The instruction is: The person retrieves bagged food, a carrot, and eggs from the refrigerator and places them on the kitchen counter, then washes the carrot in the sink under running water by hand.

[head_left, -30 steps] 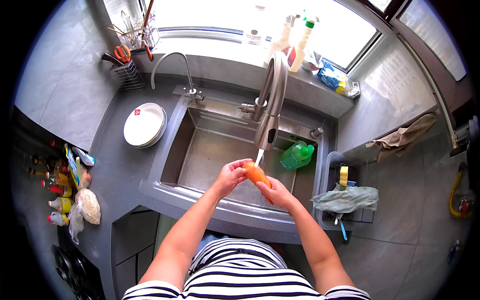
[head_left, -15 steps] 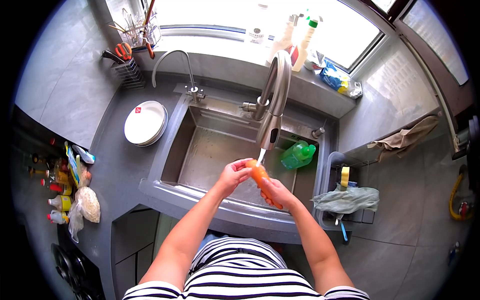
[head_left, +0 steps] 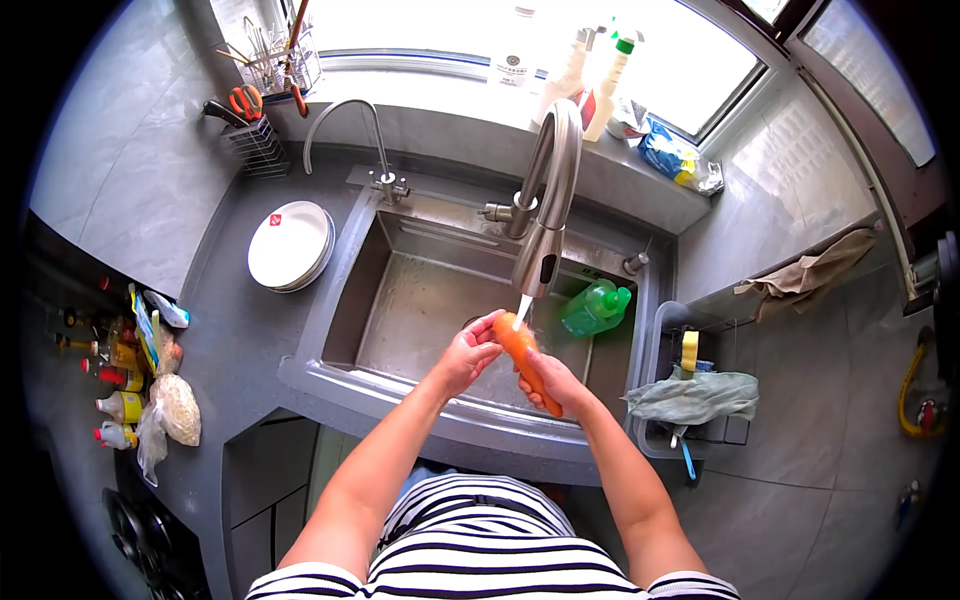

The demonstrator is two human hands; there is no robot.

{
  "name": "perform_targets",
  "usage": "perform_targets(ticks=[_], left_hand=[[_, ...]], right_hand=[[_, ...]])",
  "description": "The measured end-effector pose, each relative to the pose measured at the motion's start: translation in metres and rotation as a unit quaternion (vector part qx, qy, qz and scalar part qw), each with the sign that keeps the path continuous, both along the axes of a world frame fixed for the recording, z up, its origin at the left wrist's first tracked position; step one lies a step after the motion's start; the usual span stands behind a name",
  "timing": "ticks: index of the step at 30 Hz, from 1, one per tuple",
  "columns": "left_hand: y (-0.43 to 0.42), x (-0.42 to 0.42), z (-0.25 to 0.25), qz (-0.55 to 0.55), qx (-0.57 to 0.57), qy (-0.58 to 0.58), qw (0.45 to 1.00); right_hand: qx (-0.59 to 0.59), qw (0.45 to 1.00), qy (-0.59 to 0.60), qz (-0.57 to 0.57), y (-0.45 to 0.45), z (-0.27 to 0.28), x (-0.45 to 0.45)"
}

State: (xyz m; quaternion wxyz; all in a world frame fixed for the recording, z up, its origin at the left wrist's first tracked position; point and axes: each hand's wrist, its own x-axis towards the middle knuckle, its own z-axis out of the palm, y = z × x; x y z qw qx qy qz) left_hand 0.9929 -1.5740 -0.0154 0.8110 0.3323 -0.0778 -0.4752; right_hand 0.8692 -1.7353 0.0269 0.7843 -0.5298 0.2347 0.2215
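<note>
Water from the curved metal faucet runs onto an orange carrot, tilted over the near part of the steel sink. My right hand is wrapped round the carrot's lower half, the thick end sticking out below the fingers. At the upper end, the fingers of my left hand are curled against the carrot's left side, with some fingertips hidden behind it. A green soap bottle lies in the sink's right side, beyond my right hand.
Stacked white plates sit left of the sink. A slim second tap stands at its back left corner. On the right, a rack holds a grey-green cloth and a yellow sponge. Spray bottles line the windowsill.
My left fingers have slid off the carrot's top to its left side, showing more of its upper end. My right hand has shifted slightly, and the carrot has turned a little.
</note>
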Motion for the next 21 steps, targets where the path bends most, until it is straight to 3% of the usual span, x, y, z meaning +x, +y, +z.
perform_targets(ticks=[8,11,21], left_hand=[[-0.0039,-0.0036,0.0061,0.018,0.053,0.014,0.998],[-0.0039,-0.0029,0.0026,0.024,0.038,0.017,0.999],[-0.0071,-0.0042,0.0083,0.040,0.057,0.042,0.997]], right_hand=[[0.081,0.995,0.036,-0.034,0.0104,-0.0008,0.0023],[0.188,0.980,0.037,-0.054,0.0064,-0.0004,0.0017],[0.187,0.980,0.033,-0.058,0.0090,-0.0048,0.0035]])
